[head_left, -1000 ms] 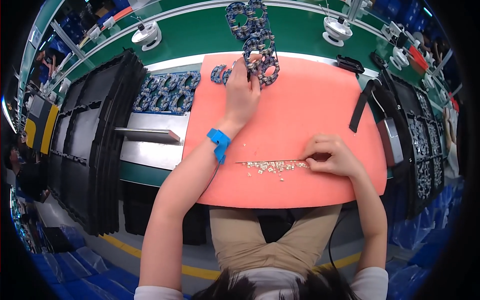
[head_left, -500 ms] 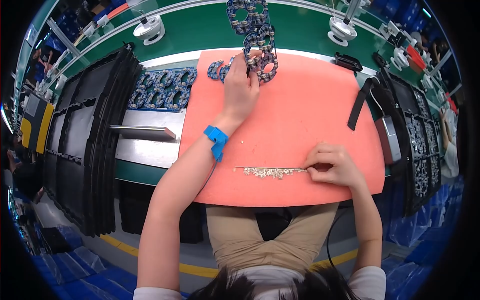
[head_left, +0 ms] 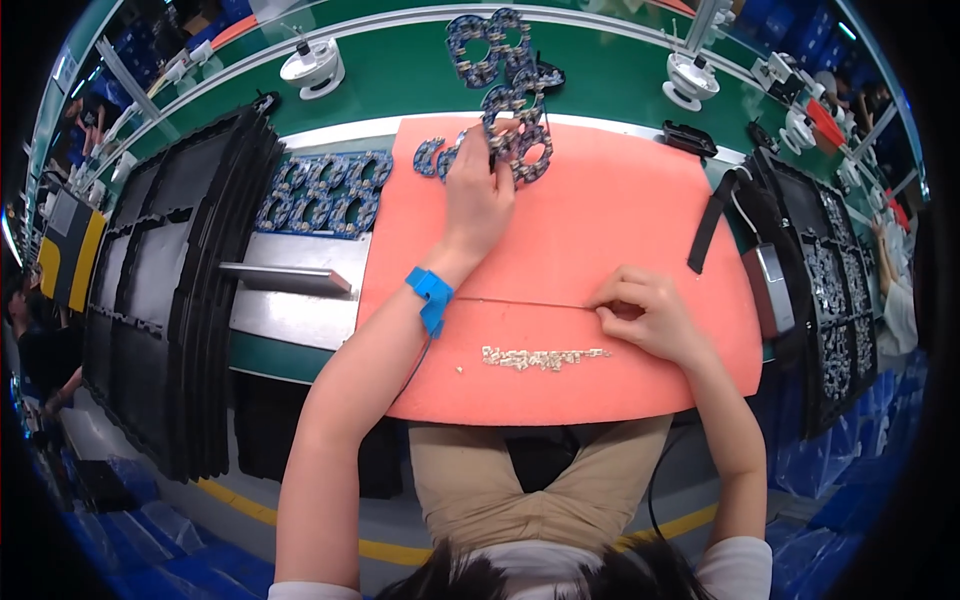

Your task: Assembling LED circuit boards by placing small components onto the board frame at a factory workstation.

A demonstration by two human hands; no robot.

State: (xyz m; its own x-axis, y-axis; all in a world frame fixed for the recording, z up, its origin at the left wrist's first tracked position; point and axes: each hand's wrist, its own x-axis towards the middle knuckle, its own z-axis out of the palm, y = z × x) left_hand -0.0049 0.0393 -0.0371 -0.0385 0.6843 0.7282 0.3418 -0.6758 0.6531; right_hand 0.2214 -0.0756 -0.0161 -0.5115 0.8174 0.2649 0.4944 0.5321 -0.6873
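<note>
Pressing the ring-shaped boards (head_left: 515, 140) flat with left hand (head_left: 478, 195) fingers clamped steadies them best, while right hand (head_left: 645, 315) fingers pinch a thin rod (head_left: 520, 302).

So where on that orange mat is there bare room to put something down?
Bare: the mat right of the left hand, up to the black strap. Also the near-left corner, below the wristband. Crowded: ring parts at the far edge, small bits near the right hand.
</note>
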